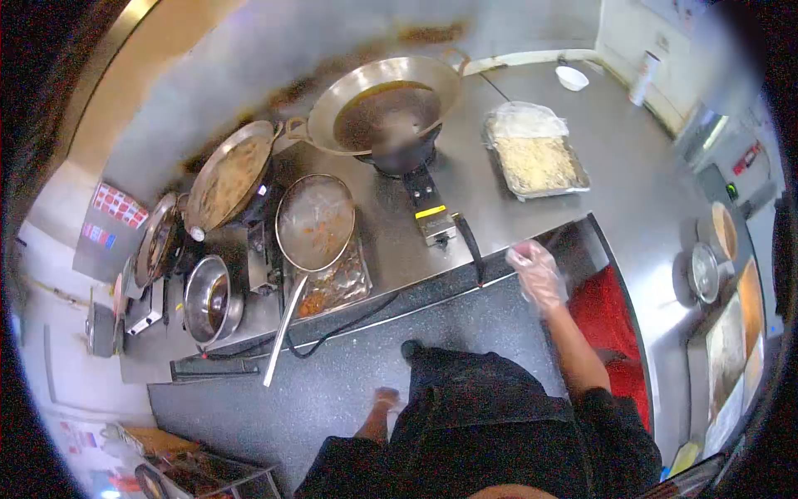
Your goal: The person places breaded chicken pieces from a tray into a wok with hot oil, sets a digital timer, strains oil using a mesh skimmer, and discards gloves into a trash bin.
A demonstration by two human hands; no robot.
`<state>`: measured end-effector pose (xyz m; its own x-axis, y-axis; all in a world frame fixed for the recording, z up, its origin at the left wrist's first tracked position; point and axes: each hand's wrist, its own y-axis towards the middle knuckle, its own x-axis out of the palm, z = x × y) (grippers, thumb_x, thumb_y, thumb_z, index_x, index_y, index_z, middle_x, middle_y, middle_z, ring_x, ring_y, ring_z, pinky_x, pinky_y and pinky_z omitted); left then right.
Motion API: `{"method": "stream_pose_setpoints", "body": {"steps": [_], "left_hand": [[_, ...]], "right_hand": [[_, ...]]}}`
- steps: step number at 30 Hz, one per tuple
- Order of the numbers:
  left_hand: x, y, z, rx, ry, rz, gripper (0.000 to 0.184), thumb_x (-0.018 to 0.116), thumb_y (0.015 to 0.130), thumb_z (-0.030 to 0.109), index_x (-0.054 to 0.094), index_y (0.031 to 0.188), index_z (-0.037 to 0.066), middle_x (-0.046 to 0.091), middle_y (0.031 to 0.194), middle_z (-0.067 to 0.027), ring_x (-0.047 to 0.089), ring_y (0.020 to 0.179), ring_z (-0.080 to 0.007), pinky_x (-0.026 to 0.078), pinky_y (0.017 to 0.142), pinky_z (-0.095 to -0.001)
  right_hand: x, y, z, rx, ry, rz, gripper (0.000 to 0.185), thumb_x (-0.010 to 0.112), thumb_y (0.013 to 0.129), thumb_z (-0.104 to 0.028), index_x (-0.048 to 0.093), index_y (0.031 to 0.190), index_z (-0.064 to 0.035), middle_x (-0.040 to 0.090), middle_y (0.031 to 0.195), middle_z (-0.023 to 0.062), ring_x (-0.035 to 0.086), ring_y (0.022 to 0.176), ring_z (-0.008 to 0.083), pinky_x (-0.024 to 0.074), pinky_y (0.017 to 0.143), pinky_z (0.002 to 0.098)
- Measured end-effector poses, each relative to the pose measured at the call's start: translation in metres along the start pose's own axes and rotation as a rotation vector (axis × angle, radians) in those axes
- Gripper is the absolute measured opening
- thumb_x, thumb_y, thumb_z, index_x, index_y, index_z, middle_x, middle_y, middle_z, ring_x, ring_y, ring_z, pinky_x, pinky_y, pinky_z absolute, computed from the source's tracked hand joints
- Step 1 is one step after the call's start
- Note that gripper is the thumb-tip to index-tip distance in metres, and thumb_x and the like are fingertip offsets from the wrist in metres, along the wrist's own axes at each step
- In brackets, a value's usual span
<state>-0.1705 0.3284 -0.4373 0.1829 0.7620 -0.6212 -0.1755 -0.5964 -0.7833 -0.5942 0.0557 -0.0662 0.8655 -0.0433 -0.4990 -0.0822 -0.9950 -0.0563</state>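
Observation:
My right hand (539,274), in a clear plastic glove, is over the counter's front edge with its fingers curled closed; whatever they may hold is hidden. Behind it sits a tray (544,193) of pale, shredded-looking food (536,162), partly covered by a white cloth or sheet (525,121). Low beside my body hangs my left hand (385,399), small and blurred, its fingers unclear. A large two-handled wok (332,87) with dark liquid stands on a burner. Left of it, a long-handled strainer (316,220) rests over a foil-lined tray (357,279) with brown bits.
More pans (235,170) stand on burners to the left, near a steel bowl (218,299) of dark liquid. A burner control box (432,224) has a black cable. Red material (603,333) lies under the right counter. A white bowl (572,78) sits at the back.

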Motion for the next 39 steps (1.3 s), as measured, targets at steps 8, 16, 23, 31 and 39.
{"method": "stream_pose_setpoints", "body": {"steps": [8,16,23,31,39], "left_hand": [[0.03,-0.027,0.002,-0.156,-0.414,0.144,0.031,0.058,0.071,0.04,0.064,0.081,0.011,0.062,0.087,-0.0094,0.058,0.084,-0.0243,0.044,0.071,-0.0396],[0.042,-0.006,-0.041,-0.173,-0.595,0.286,0.022,0.058,0.07,0.032,0.063,0.07,0.011,0.062,0.075,-0.0069,0.058,0.07,-0.0211,0.043,0.061,-0.0369],[0.035,0.034,-0.105,-0.129,-0.274,0.577,0.018,0.059,0.069,0.028,0.063,0.061,0.012,0.061,0.065,-0.0046,0.057,0.058,-0.019,0.042,0.052,-0.0346],[-0.005,0.06,-0.129,-0.096,-0.531,0.335,0.033,0.049,0.081,0.043,0.062,0.087,0.014,0.061,0.086,-0.002,0.058,0.081,-0.022,0.046,0.065,-0.0418],[0.014,0.041,-0.075,-0.062,-1.384,0.558,0.042,0.054,0.074,0.054,0.065,0.085,0.015,0.064,0.089,-0.0078,0.06,0.087,-0.0273,0.046,0.072,-0.0425]], "right_hand": [[0.075,0.109,-0.134,-0.691,-0.318,0.159,0.03,0.045,0.088,-0.031,0.056,0.105,-0.0094,0.062,0.098,0.0137,0.06,0.087,0.0315,0.0476,0.076,0.0398],[0.132,0.199,-0.144,-0.87,-0.603,0.164,0.026,0.047,0.087,-0.028,0.058,0.104,-0.0118,0.062,0.098,0.0095,0.06,0.084,0.0294,0.0484,0.074,0.0374],[0.139,0.233,-0.187,-0.99,-0.825,0.343,0.025,0.047,0.089,-0.027,0.059,0.103,-0.0105,0.064,0.097,0.0058,0.062,0.08,0.0234,0.0495,0.068,0.0336],[0.118,0.314,-0.288,-0.3,0.043,-0.031,0.023,0.047,0.084,-0.016,0.057,0.099,-0.0005,0.063,0.084,0.0117,0.06,0.061,0.0288,0.0486,0.058,0.0376],[0.028,0.407,-0.269,-0.274,-0.862,-0.315,0.021,0.048,0.085,-0.017,0.062,0.088,-0.0022,0.06,0.078,0.0093,0.055,0.07,0.0161,0.045,0.061,0.0313]]}}
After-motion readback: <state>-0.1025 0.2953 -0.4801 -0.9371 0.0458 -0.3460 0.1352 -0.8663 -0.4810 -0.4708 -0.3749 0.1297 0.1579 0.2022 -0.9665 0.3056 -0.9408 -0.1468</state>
